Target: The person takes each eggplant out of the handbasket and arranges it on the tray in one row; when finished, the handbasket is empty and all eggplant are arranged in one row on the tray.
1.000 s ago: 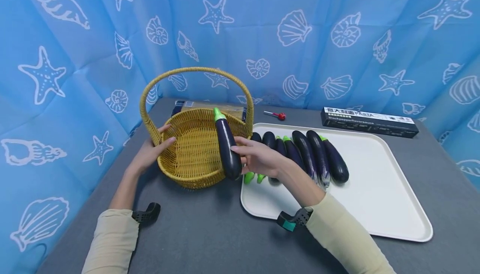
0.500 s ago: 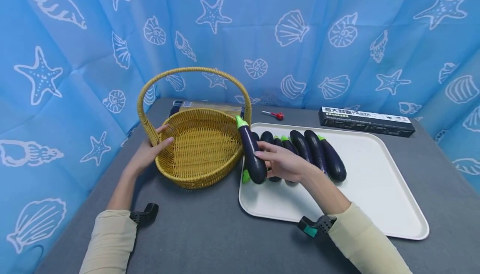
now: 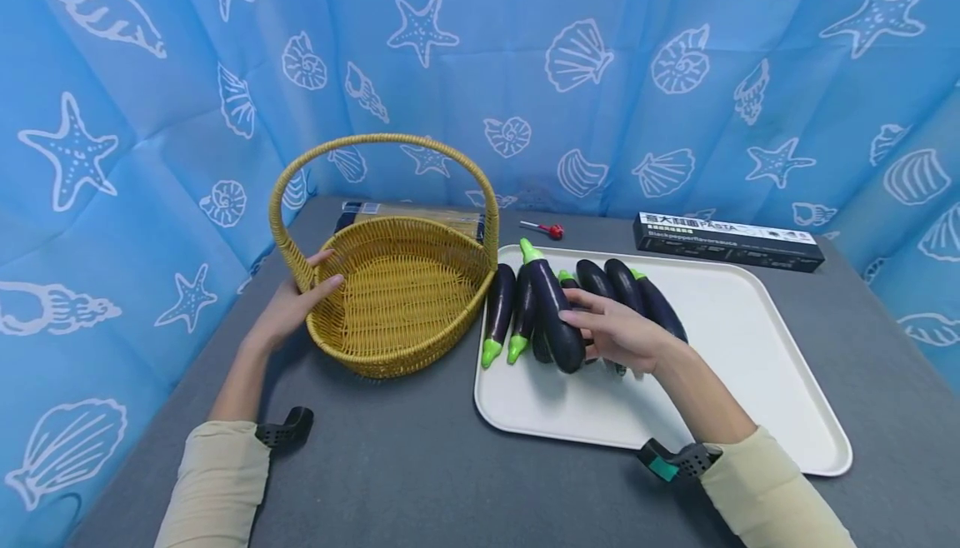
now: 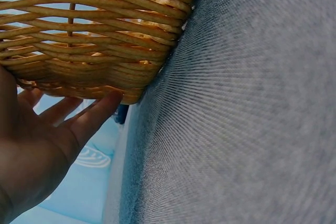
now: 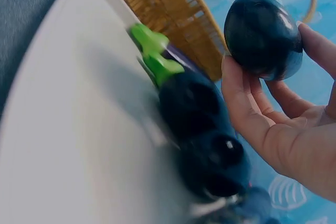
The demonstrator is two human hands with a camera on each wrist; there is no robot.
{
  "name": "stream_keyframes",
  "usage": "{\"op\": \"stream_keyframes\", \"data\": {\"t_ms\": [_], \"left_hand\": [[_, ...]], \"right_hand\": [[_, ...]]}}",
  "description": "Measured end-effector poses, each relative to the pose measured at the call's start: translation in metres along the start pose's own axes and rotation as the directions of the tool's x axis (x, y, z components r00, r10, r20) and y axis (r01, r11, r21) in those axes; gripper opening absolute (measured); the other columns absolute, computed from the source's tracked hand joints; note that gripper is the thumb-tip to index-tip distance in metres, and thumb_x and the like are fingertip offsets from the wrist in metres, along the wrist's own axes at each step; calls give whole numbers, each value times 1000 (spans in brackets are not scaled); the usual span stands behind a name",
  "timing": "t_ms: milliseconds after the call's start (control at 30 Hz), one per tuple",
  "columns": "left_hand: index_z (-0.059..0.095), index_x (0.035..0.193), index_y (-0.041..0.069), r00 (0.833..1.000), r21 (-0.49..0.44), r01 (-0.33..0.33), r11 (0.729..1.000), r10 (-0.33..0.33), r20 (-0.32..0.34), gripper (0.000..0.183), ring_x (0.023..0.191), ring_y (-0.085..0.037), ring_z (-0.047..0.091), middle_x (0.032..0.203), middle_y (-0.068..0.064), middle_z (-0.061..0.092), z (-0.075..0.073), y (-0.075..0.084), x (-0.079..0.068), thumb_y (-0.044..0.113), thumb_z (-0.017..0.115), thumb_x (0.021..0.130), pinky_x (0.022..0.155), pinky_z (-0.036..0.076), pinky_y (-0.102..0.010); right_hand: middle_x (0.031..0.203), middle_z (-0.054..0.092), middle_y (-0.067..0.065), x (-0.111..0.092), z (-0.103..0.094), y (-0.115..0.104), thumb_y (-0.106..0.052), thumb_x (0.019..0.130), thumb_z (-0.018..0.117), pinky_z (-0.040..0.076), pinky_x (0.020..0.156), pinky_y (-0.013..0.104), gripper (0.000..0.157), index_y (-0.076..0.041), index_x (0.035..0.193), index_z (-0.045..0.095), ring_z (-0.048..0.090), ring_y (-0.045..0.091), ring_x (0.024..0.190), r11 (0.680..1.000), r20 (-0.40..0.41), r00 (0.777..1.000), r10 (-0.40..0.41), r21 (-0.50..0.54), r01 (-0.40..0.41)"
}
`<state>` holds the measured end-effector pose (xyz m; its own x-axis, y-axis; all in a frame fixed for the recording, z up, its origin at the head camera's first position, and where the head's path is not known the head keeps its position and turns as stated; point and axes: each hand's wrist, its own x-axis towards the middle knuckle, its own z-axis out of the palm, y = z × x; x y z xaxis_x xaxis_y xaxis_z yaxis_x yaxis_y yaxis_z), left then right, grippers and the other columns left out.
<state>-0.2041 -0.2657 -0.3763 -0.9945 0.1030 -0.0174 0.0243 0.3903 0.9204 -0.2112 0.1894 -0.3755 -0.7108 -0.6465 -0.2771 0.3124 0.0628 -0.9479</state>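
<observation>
My right hand grips an eggplant, thumb on one side and fingers on the other. Its green stem end points up and away. It is held above the left part of the white tray, partly hiding several eggplants lying there. The right wrist view shows the held eggplant's blunt end, raised over the others. To the left, my left hand holds the wicker basket at its left side, by the handle base. The thumb lies over the rim, while fingers touch the outer wall. Nothing lies inside the basket.
Behind the basket lies a clear pack of what looks like spaghetti. A red lollipop and a dark pasta box lie along the back, before a blue patterned curtain. Grey tabletop extends in front.
My right hand has carried the eggplant from over the basket's right rim rightward to above the tray. The left hand stays on the basket. The head view has shifted slightly.
</observation>
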Motion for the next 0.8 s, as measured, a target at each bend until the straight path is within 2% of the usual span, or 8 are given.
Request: {"op": "stream_keyframes", "data": {"t_ms": [300,400,633,800], "left_hand": [[15,153,6,1000,-9,1,1000,-1,-1,71,133,-47,26,153,-28,9,-1,0,-1,28,54,98,105,25,-59],[15,153,6,1000,-14,0,1000,0,-1,71,133,-47,26,154,-28,9,-1,0,-1,28,55,98,105,26,-58],[16,153,6,1000,-12,-7,1000,7,4,71,133,-47,26,154,-27,9,-1,-3,0,29,55,98,105,26,-58],[15,153,4,1000,-15,-16,1000,16,10,71,134,-47,24,154,-27,8,-1,-3,1,27,54,98,106,24,-59]], "right_hand": [[130,44,13,-22,-23,-2,-23,102,45,49,88,42,64,-2,150,9,59,21,103,999,-76,996,-40,2,40],[130,42,13,-28,-28,-2,-23,102,44,49,87,39,65,-3,151,7,59,20,102,999,-107,994,-34,0,34],[136,28,20,-43,-42,1,-26,102,45,49,85,35,70,-4,152,1,56,17,102,999,-165,986,-27,-26,23],[131,38,11,-54,-53,5,-25,103,43,50,85,37,64,-4,151,7,58,17,105,997,-214,975,-60,-65,48]]}}
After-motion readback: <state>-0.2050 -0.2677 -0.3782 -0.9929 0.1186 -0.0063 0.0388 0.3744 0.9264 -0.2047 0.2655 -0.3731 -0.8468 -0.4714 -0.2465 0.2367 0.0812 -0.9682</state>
